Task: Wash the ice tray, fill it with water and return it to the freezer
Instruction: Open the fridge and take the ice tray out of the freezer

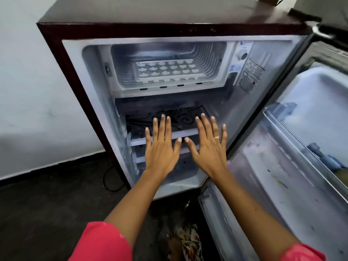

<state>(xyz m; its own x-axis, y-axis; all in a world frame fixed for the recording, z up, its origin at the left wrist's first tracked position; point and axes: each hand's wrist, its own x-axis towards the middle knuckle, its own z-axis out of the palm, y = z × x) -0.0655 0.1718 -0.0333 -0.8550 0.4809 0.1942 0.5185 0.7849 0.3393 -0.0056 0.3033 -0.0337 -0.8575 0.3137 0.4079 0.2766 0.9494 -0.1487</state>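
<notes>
From the head: held left hand [162,150] and right hand [207,149] out low before the open fridge [169,14], fingers [162,125] straight and spread, grasping nothing. Found the ice tray [164,71] flat on the floor of the freezer compartment [211,59], well above both hands — untouched. Looked likely to stick there if frozen down; could have jerked free under a hard pull and spilled or cracked. Might also have knocked the open door [273,176] when backing away.

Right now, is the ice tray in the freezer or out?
In: the ice tray lies inside the freezer compartment; left hand and right hand hover open below.
</notes>
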